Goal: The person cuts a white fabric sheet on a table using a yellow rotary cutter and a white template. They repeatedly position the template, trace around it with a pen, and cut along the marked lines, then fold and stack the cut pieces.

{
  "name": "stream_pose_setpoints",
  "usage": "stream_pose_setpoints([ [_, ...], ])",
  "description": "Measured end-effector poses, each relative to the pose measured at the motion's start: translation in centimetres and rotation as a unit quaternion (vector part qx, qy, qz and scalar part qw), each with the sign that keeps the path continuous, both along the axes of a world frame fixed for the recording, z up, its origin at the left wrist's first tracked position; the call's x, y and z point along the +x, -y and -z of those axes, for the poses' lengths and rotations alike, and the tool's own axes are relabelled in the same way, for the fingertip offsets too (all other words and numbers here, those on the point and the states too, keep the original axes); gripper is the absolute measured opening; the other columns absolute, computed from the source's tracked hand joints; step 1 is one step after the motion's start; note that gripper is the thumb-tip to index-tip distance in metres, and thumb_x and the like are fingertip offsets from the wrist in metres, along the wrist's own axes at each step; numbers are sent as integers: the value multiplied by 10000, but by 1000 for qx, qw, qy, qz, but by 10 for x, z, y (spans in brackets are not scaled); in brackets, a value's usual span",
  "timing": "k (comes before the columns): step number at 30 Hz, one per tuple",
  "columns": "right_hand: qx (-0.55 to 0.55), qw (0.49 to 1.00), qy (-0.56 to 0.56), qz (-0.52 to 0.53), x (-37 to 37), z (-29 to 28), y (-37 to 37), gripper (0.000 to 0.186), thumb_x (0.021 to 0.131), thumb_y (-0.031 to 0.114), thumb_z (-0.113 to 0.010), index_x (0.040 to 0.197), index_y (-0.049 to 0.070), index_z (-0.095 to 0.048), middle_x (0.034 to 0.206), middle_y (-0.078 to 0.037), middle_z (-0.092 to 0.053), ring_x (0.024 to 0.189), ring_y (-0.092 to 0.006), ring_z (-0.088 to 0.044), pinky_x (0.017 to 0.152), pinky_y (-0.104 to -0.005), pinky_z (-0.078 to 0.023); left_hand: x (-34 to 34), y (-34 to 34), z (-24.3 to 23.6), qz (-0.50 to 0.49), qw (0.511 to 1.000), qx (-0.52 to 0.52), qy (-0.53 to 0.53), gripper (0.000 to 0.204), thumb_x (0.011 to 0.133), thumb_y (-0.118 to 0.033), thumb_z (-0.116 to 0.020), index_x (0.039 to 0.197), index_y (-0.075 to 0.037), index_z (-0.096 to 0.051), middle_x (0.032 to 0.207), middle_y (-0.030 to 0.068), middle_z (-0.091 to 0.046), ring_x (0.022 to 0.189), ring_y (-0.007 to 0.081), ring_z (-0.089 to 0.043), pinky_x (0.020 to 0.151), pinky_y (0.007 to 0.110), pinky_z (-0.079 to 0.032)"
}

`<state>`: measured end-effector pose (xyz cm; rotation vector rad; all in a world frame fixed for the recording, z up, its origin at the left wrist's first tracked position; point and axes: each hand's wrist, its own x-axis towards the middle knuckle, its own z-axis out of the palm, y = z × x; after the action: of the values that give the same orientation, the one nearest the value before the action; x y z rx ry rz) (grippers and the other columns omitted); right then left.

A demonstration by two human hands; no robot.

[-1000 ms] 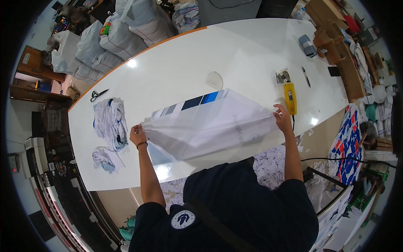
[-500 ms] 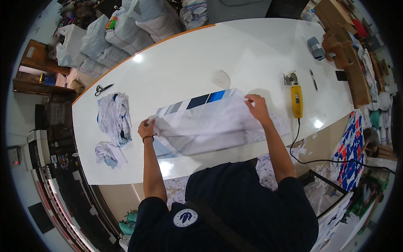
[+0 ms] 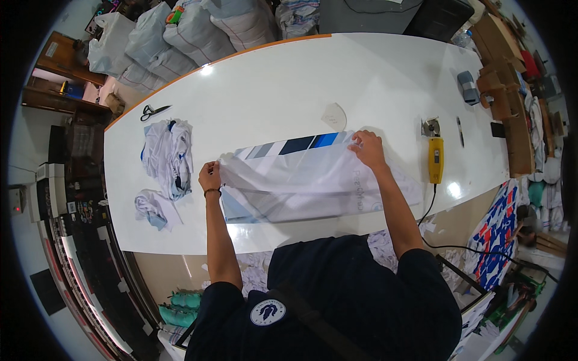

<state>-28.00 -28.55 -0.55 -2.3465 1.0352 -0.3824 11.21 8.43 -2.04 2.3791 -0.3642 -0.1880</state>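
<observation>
A broad piece of white fabric (image 3: 295,186) lies folded on the white table in front of me. Along its far edge runs a band of grey, navy and blue slanted stripes (image 3: 296,145); faint lettering shows through near its right end. At the far left corner, my left hand (image 3: 209,175) pinches the fabric's edge between thumb and fingers. My right hand (image 3: 368,149) is closed on the far edge, just right of the blue stripes. Between the hands the cloth has shallow creases. A pale clear template (image 3: 334,116) with a rounded side rests just beyond the fabric.
Scissors (image 3: 155,112) and bunched white fabric pieces (image 3: 165,157) lie at the left on the table (image 3: 265,78). To the right are a yellow corded rotary cutter (image 3: 436,159), a pen (image 3: 460,132) and a grey-blue bundle (image 3: 468,87). Stuffed sacks (image 3: 195,39) stand beyond the far edge.
The view has turned slightly, shifting the whole scene. Both hands keep their grip on the fabric's far edge, and the cloth lies nearly as before.
</observation>
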Motion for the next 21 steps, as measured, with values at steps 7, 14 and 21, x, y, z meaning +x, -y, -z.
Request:
stream_pose_setpoints([
  [7,23,1000,-13,-2,1,7,2,150,793,210,-797,843,122,-686,847,-27,-657,884,-256,-596,841,-438,-404,-3,-6,1,-8,1000,13,-3,249,932,-296,-716,977,-53,-746,793,94,-735,725,166,-682,710,320,-535],
  [14,-6,1000,-5,-8,8,6,7,139,827,208,-762,853,128,-651,824,-22,-665,861,-267,-603,820,-453,-402,-3,0,-16,-10,1000,2,23,251,931,-295,-717,975,-49,-748,767,92,-733,683,154,-668,668,314,-528],
  [21,-24,999,-40,-7,20,-1,26,150,865,202,-738,852,124,-611,741,4,-639,809,-231,-602,828,-418,-379,3,15,-8,-6,997,-34,63,225,933,-280,-718,985,-63,-753,787,122,-737,672,199,-679,668,337,-541],
])
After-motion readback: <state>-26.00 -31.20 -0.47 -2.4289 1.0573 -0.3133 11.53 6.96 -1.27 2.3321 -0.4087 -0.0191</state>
